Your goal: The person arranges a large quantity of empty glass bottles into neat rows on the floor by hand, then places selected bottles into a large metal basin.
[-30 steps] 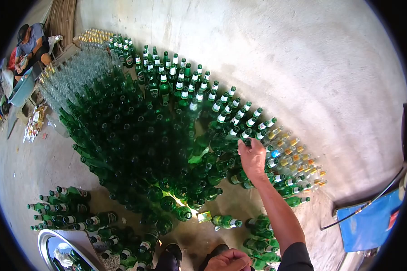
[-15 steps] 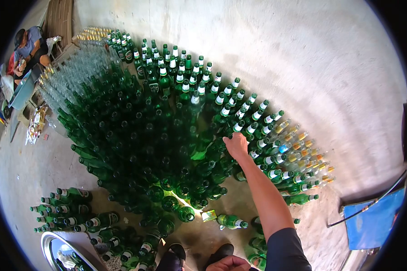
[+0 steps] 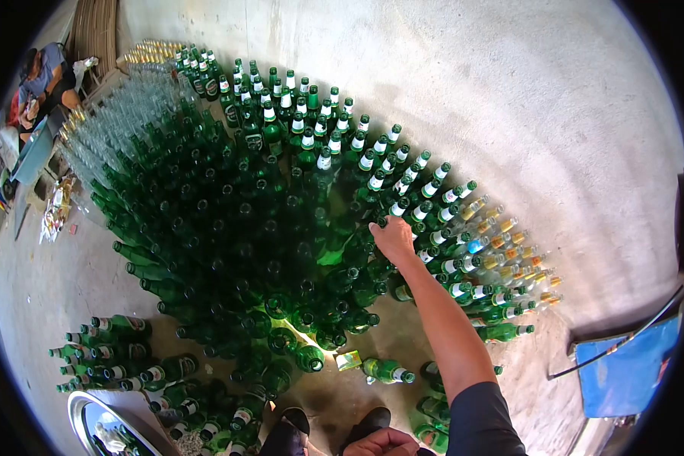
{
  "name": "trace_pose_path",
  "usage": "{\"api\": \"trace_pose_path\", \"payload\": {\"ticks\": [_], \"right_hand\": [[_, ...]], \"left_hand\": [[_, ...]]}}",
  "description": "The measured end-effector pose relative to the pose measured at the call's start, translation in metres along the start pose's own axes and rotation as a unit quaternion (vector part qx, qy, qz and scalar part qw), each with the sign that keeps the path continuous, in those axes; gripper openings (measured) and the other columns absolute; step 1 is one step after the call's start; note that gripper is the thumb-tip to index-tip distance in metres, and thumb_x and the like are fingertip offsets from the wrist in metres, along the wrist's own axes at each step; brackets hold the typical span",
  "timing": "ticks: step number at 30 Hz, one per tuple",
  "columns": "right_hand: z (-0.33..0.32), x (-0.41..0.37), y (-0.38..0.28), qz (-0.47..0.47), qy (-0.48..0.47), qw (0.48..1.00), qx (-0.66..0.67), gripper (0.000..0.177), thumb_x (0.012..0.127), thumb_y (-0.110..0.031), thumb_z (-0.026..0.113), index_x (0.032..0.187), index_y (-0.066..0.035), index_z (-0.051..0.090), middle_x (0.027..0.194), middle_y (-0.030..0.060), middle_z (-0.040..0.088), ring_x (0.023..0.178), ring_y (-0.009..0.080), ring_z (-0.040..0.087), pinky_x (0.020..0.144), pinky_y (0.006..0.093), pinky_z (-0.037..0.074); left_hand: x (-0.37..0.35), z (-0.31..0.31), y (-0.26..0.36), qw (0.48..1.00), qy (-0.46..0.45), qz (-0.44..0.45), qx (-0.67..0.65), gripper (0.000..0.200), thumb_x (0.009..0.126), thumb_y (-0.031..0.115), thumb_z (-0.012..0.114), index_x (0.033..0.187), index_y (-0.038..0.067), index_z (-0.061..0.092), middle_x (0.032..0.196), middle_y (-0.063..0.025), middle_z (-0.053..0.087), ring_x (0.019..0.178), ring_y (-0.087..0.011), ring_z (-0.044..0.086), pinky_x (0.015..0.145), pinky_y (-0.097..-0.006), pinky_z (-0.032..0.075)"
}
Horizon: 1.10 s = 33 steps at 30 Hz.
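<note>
Reaching into the crowd of standing green glass bottles point(image 3: 243, 209), my right hand point(image 3: 394, 240) has its fingers closed around the neck of one green bottle point(image 3: 381, 223). Most of that bottle is hidden by the hand and its neighbours. Beside it, on the right, stand green bottles with white neck labels point(image 3: 422, 209). My left hand point(image 3: 382, 442) is low at the bottom edge, in front of my body, with curled fingers; whatever it may hold is hidden. A green bottle point(image 3: 388, 371) lies on its side on the floor above the left hand.
Clear bottles point(image 3: 133, 118) stand at the far left, others point(image 3: 505, 251) at the right. More green bottles point(image 3: 121, 349) and a metal basin point(image 3: 83, 414) are at lower left. A person point(image 3: 45, 76) sits by a tub point(image 3: 34, 156). A blue panel point(image 3: 627, 368) leans at right.
The whole view has shifted slightly. My right hand stays at the same bottle among the green ones, and my left hand remains curled at the bottom edge.
</note>
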State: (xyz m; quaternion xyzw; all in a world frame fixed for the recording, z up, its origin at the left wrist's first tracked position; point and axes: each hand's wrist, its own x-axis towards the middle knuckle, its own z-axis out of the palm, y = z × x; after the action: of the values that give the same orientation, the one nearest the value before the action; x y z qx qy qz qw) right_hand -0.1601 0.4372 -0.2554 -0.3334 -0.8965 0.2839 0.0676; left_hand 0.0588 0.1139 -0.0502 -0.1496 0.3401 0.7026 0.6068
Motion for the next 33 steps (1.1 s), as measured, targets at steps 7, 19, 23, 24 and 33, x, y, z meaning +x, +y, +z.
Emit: {"api": "trace_pose_path", "payload": {"ticks": [7, 19, 23, 24, 33], "right_hand": [[-0.037, -0.016, 0.003, 0.009, -0.025, 0.999, 0.019, 0.039, 0.085, -0.036, 0.070, 0.098, 0.000, 0.065, 0.098, 0.0204, 0.069, 0.095, 0.0393, 0.066, 0.082, 0.0492, 0.053], [-0.055, 0.023, 0.033, -0.086, 0.115, 0.987, 0.068, 0.041, 0.088, -0.011, 0.061, 0.128, -0.003, 0.062, 0.123, 0.0253, 0.064, 0.112, 0.0387, 0.063, 0.094, 0.0438, 0.051], [-0.043, 0.045, 0.020, -0.097, 0.018, 0.994, -0.036, 0.049, 0.087, -0.006, 0.060, 0.136, 0.000, 0.055, 0.117, 0.0281, 0.065, 0.091, 0.0353, 0.071, 0.083, 0.0439, 0.055], [-0.034, 0.047, 0.021, -0.161, 0.064, 0.984, -0.052, 0.050, 0.084, -0.002, 0.059, 0.134, 0.001, 0.055, 0.117, 0.0312, 0.062, 0.104, 0.0409, 0.065, 0.089, 0.0474, 0.053], [-0.011, 0.045, 0.024, -0.083, 0.069, 0.987, -0.116, 0.035, 0.081, -0.001, 0.063, 0.116, 0.003, 0.062, 0.107, 0.0296, 0.062, 0.100, 0.0469, 0.062, 0.088, 0.0511, 0.052]], "left_hand": [[-0.001, -0.001, 0.000, 1.000, -0.005, 0.012, -0.003, 0.011, 0.098, 0.016, 0.063, 0.097, 0.005, 0.061, 0.077, -0.0043, 0.064, 0.061, -0.0098, 0.056, 0.058, -0.0224, 0.046], [-0.004, 0.005, 0.005, 1.000, 0.006, -0.011, -0.009, 0.011, 0.098, 0.017, 0.063, 0.096, 0.005, 0.062, 0.076, -0.0048, 0.065, 0.059, -0.0097, 0.057, 0.056, -0.0228, 0.047], [-0.003, 0.006, 0.007, 1.000, 0.012, -0.011, -0.002, 0.012, 0.098, 0.017, 0.063, 0.096, 0.005, 0.062, 0.076, -0.0049, 0.065, 0.059, -0.0098, 0.057, 0.056, -0.0229, 0.047], [-0.002, 0.006, 0.007, 1.000, 0.014, -0.009, -0.001, 0.012, 0.098, 0.017, 0.063, 0.095, 0.005, 0.063, 0.076, -0.0048, 0.065, 0.059, -0.0099, 0.057, 0.056, -0.0228, 0.047], [0.000, 0.004, 0.012, 0.999, 0.040, -0.011, 0.002, 0.013, 0.097, 0.019, 0.064, 0.096, 0.006, 0.063, 0.076, -0.0041, 0.065, 0.059, -0.0101, 0.057, 0.055, -0.0229, 0.046]]}}
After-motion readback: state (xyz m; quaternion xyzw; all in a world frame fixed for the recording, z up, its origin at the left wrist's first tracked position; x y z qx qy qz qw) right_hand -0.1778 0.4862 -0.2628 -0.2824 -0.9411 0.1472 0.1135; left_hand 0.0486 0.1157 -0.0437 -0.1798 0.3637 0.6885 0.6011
